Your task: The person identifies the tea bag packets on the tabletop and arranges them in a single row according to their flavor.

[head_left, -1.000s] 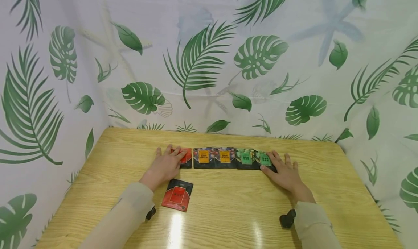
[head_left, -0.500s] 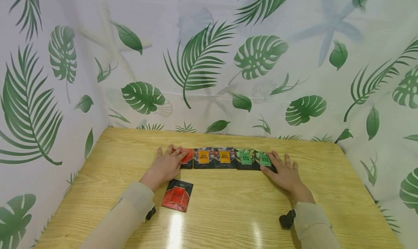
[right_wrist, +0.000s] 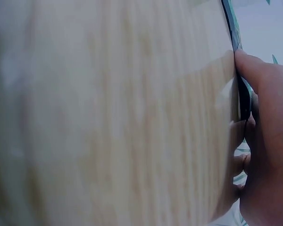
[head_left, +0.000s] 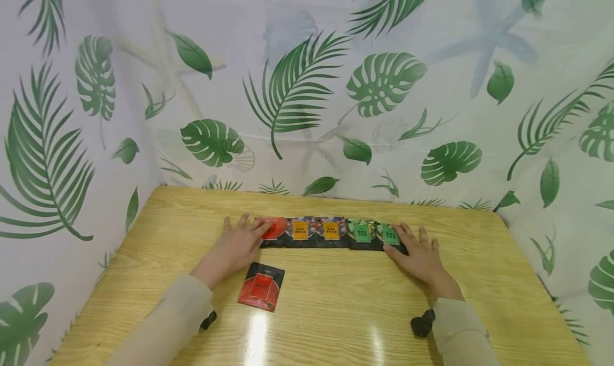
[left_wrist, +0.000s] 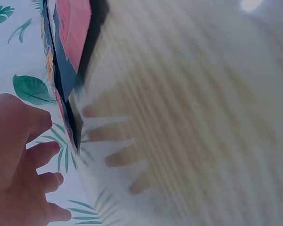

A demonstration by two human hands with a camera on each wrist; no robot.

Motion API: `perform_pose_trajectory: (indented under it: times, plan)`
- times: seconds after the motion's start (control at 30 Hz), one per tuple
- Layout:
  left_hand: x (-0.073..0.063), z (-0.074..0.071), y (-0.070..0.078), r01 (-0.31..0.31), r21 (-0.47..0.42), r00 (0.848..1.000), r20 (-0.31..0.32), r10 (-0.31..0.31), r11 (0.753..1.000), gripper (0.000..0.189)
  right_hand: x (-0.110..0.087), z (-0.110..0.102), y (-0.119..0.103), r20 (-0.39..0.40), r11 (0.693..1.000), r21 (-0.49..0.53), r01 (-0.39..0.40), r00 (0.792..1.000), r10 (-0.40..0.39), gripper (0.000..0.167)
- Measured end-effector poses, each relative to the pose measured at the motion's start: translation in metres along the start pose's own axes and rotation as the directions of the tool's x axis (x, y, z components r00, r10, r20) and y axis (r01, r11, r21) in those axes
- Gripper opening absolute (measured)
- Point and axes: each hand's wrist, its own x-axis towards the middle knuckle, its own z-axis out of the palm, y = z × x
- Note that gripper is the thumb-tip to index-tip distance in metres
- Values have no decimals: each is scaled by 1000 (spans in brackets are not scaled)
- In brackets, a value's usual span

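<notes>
A row of flat packets lies across the table. At its left end is a red-and-black packet (head_left: 274,237); two orange-labelled packets (head_left: 300,232) come after it, then a green-labelled packet (head_left: 362,234) and a second green-labelled packet (head_left: 391,236). My left hand (head_left: 233,249) is at the red packet's left side, its fingers spread and the forefinger reaching over the packet's upper part. Spread fingers of my right hand (head_left: 421,254) lie at the row's right end. In the right wrist view its thumb (right_wrist: 252,68) touches a packet's edge.
Another red-and-black packet (head_left: 261,287) lies by itself nearer the front, below my left hand. The wooden table (head_left: 345,307) ends at a leaf-patterned cloth (head_left: 307,105), which also runs along both sides.
The red packet at the row's left end has closed its small gap to the orange-labelled packets. My left hand has since drawn back slightly leftward, uncovering more of it. The right hand stays put.
</notes>
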Motion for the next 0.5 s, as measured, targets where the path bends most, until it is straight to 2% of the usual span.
perform_pose_trajectory:
  times: [0.23,0.4,0.5]
  plan:
    - [-27,-3,4,-107,-34,994,-12,106,994,49,0,-2,0,4,1000,2,-2,1000,2,84]
    - [-49,-1,12,-221,-139,974,8,224,965,44,-1,-1,-1,4,1000,8,-4,1000,4,85]
    - [-59,2,16,-248,-196,964,45,262,949,43,0,-1,0,7,1000,5,-4,1000,4,85]
